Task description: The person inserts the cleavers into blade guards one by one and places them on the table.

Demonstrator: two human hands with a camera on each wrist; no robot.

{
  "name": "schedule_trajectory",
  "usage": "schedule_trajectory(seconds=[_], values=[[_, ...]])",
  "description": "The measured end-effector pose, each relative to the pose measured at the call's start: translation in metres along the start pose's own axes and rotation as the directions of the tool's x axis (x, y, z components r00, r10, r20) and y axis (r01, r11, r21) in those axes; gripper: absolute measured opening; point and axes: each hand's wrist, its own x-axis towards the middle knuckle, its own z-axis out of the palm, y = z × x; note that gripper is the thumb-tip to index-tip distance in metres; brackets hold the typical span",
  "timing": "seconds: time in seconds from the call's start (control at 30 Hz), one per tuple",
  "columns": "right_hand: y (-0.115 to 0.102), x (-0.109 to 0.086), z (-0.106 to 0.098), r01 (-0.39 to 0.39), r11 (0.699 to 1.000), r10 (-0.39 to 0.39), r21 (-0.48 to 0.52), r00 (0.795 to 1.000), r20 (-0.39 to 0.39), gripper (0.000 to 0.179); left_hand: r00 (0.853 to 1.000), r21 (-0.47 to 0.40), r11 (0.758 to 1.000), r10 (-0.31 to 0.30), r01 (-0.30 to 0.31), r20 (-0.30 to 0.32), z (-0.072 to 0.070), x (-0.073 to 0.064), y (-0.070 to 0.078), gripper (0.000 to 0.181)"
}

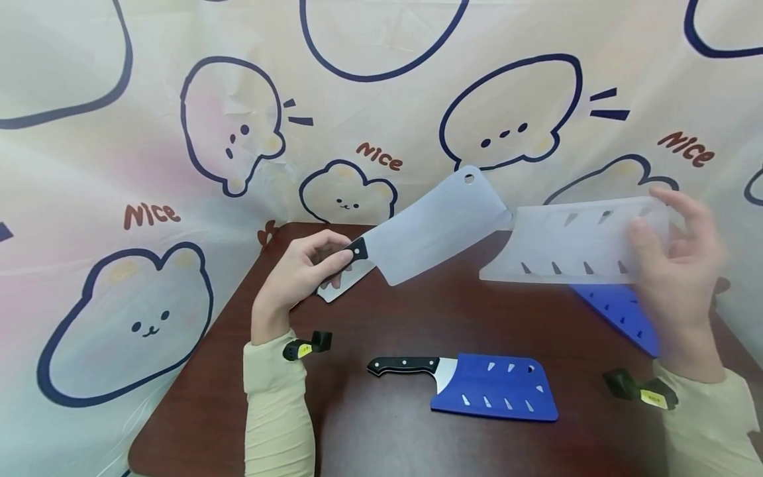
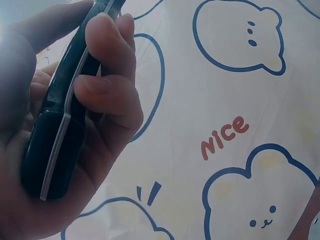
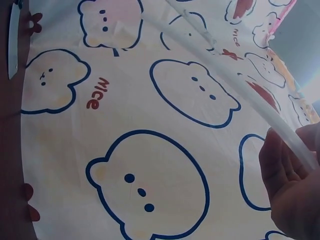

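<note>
My left hand (image 1: 304,271) grips the black handle (image 2: 55,150) of a cleaver (image 1: 441,225). Its broad bare blade, with a round hole near the tip, points up and to the right above the table. In my right hand (image 1: 685,271) is a translucent white blade cover (image 1: 572,242) with slanted slots, pinched at its right end between thumb and fingers. The cover's left end is right at the blade's far corner. Edge-on, the same cover (image 3: 250,102) crosses the right wrist view as a thin white strip.
A black-handled knife (image 1: 405,365) in a blue slotted cover (image 1: 495,391) lies at the front of the dark brown table (image 1: 357,324). Another blade (image 1: 346,281) lies behind my left hand. A blue cover (image 1: 622,315) lies beneath the white one. Printed cloth (image 1: 417,112) surrounds the table.
</note>
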Motion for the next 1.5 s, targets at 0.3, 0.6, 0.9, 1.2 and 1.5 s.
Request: schedule_trajectory(seconds=[0.3, 0.6, 0.9, 1.2, 1.5], values=[[0.006, -0.001, 0.0, -0.003, 0.998, 0.003, 0.067, 1.0, 0.003, 0.042, 0.999, -0.026, 0.999, -0.048, 0.048, 0.012, 0.005, 0.003, -0.008, 0.016], [0.009, -0.001, 0.002, -0.063, 0.985, 0.063, 0.16, 0.998, 0.007, 0.042, 0.998, -0.03, 0.997, -0.064, 0.064, 0.017, 0.009, 0.004, -0.01, 0.015], [0.012, 0.001, 0.001, -0.089, 0.977, 0.091, 0.195, 0.996, -0.005, 0.041, 0.995, -0.019, 0.995, -0.093, 0.094, 0.039, 0.015, 0.008, -0.007, 0.02], [0.012, 0.003, 0.002, -0.108, 0.941, 0.111, 0.32, 0.994, 0.008, 0.041, 0.994, -0.023, 0.996, -0.088, 0.09, 0.066, 0.016, 0.008, -0.003, 0.022], [0.013, 0.006, -0.002, -0.165, 0.93, 0.177, 0.329, 0.984, -0.005, 0.041, 0.982, -0.021, 0.999, -0.034, 0.038, 0.186, 0.018, 0.009, 0.002, 0.025]])
